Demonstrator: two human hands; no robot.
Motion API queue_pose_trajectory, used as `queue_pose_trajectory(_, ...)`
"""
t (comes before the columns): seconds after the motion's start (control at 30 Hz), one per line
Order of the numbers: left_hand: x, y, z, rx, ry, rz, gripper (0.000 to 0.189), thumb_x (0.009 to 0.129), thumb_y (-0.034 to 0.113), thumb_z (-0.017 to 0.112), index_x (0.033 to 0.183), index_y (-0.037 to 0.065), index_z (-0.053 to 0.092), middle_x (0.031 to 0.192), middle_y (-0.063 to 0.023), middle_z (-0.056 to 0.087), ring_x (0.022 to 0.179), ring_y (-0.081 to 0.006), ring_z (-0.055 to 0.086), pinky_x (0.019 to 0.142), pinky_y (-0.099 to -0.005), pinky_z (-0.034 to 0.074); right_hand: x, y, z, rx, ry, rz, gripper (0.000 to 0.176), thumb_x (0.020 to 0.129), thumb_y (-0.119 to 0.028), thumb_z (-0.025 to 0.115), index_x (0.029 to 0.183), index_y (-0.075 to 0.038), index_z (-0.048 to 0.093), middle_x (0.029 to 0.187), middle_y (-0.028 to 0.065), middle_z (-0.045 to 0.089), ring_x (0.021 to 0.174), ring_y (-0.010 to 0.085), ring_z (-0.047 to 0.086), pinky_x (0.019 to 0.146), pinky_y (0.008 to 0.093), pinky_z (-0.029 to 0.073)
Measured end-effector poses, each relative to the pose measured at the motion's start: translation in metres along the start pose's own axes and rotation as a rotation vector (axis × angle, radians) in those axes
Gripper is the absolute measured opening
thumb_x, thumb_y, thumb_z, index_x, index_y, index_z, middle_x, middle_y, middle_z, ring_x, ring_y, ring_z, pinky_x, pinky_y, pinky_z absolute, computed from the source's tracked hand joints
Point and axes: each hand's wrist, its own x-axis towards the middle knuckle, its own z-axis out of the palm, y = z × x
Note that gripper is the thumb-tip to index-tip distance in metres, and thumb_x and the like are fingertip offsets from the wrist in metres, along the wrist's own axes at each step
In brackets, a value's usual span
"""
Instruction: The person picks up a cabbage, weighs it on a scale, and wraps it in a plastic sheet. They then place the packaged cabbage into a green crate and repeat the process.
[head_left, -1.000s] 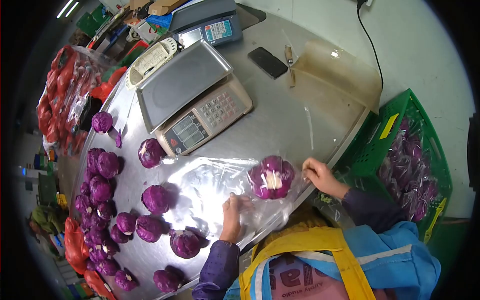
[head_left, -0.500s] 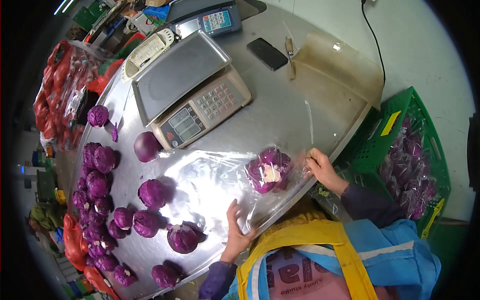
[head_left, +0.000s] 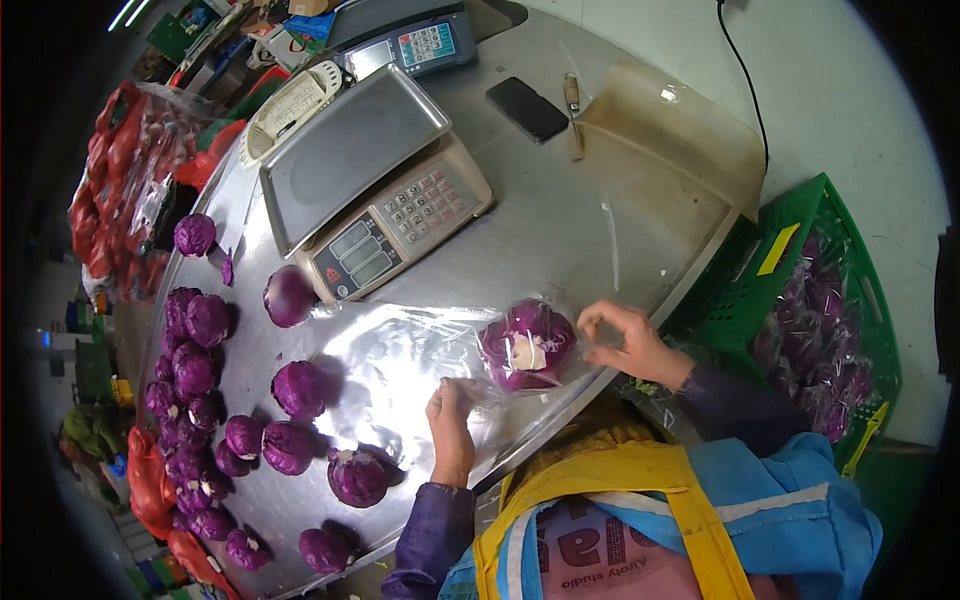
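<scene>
A purple cabbage (head_left: 553, 328) with its pale cut stem facing up lies wrapped in clear plastic film near the front edge of the metal table. My left hand (head_left: 452, 440) is closed, pinching the film's loose edge at the cabbage's lower left. Close on the cabbage's right side, my right hand (head_left: 635, 343) has its fingers curled, with thumb and forefinger at the film. The film right at those fingertips is hard to make out. Film (head_left: 400, 345) also stretches flat and shiny across the table to the left.
Several unwrapped purple cabbages (head_left: 300, 389) sit along the left side. A weighing scale (head_left: 400, 225), a phone (head_left: 528, 109) and a wooden-handled knife (head_left: 572, 95) lie further back. At right stands a green crate (head_left: 735, 300) with wrapped cabbages. A second scale (head_left: 410, 45) is behind.
My left hand has risen and closed from spread fingers onto the film. The wrapped cabbage has shifted slightly left, its film now closer round it. My right hand has moved slightly left, toward the cabbage.
</scene>
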Motion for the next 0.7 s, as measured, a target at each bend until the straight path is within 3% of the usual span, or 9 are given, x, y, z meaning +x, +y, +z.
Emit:
queue_pose_trajectory(0.1,0.009,-0.004,0.000,0.046,0.055,-0.013,0.036,0.092,0.032,0.046,0.082,0.001,0.060,0.074,-0.0039,0.057,0.066,-0.0107,0.051,0.064,-0.0258,0.042,0.006,0.010,0.004,-0.049,-0.089,0.128,0.014,0.084,-0.012,0.054,0.079,0.000,0.050,0.066,0.0032,0.049,0.062,0.0106,0.046,0.056,0.0262,0.039)
queue_pose_trajectory(0.17,0.020,-0.008,0.005,0.194,0.030,-0.042,0.035,0.092,0.032,0.045,0.081,0.001,0.060,0.068,-0.0002,0.052,0.062,-0.0083,0.046,0.059,-0.0237,0.038,0.011,0.018,0.011,0.008,0.044,0.377,0.025,0.085,-0.015,0.053,0.069,0.002,0.046,0.055,0.0092,0.038,0.051,0.0131,0.039,0.050,0.0291,0.034)
queue_pose_trajectory(0.33,0.054,-0.029,0.004,0.656,-0.068,0.002,0.032,0.089,0.028,0.048,0.083,-0.002,0.058,0.067,-0.0031,0.057,0.054,-0.0117,0.049,0.051,-0.0269,0.039,-0.001,0.054,0.034,-0.012,0.036,0.392,0.031,0.086,-0.027,0.047,0.072,0.000,0.047,0.057,0.0131,0.043,0.051,0.0204,0.042,0.052,0.0356,0.036)
queue_pose_trajectory(0.4,0.049,-0.022,0.005,0.992,0.060,0.292,0.035,0.086,0.033,0.052,0.091,-0.001,0.055,0.072,-0.0096,0.059,0.063,-0.0189,0.055,0.062,-0.0284,0.044,-0.002,0.058,0.039,-0.035,0.041,0.389,0.030,0.086,-0.026,0.046,0.072,0.000,0.049,0.058,0.0135,0.045,0.052,0.0209,0.045,0.053,0.0362,0.037)
queue_pose_trajectory(0.47,0.041,-0.014,0.004,0.857,0.080,0.490,0.051,0.078,0.017,0.063,0.121,0.002,0.039,0.112,-0.0143,0.049,0.087,-0.0237,0.054,0.072,-0.0328,0.047,-0.003,0.051,0.037,-0.030,0.041,0.386,0.027,0.087,-0.024,0.046,0.073,-0.002,0.054,0.059,0.0139,0.051,0.053,0.0251,0.051,0.054,0.0386,0.040)
queue_pose_trajectory(0.5,0.041,-0.012,0.009,0.765,0.041,0.547,0.060,0.077,0.010,0.064,0.128,0.002,0.033,0.121,-0.0148,0.041,0.098,-0.0237,0.049,0.075,-0.0351,0.047,-0.002,0.034,0.032,0.036,-0.008,0.542,0.024,0.086,-0.023,0.046,0.077,-0.003,0.054,0.068,0.0137,0.056,0.057,0.0275,0.053,0.056,0.0391,0.042)
queue_pose_trajectory(0.57,0.054,-0.022,0.015,0.555,-0.155,0.611,0.060,0.085,0.019,0.056,0.134,0.004,0.025,0.132,-0.0160,0.034,0.116,-0.0287,0.041,0.093,-0.0374,0.038,-0.007,0.033,0.041,-0.124,0.101,0.452,0.026,0.086,-0.021,0.045,0.098,0.001,0.048,0.096,0.0208,0.054,0.083,0.0327,0.056,0.069,0.0402,0.043)
queue_pose_trajectory(0.6,0.066,-0.037,0.007,0.389,-0.404,0.574,0.056,0.091,0.027,0.045,0.137,0.005,0.021,0.137,-0.0165,0.028,0.123,-0.0292,0.035,0.099,-0.0389,0.032,-0.012,0.055,0.057,-0.039,0.195,0.406,0.032,0.086,-0.022,0.045,0.107,0.002,0.043,0.101,0.0227,0.052,0.092,0.0361,0.054,0.078,0.0399,0.042)
queue_pose_trajectory(0.7,0.065,-0.010,0.021,0.306,-0.337,0.144,0.056,0.093,0.030,0.039,0.138,0.004,0.018,0.137,-0.0153,0.030,0.122,-0.0271,0.036,0.100,-0.0381,0.031,-0.013,0.064,0.076,0.227,0.191,0.512,0.041,0.091,-0.029,0.039,0.121,-0.001,0.038,0.111,0.0197,0.051,0.105,0.0312,0.049,0.086,0.0377,0.040)
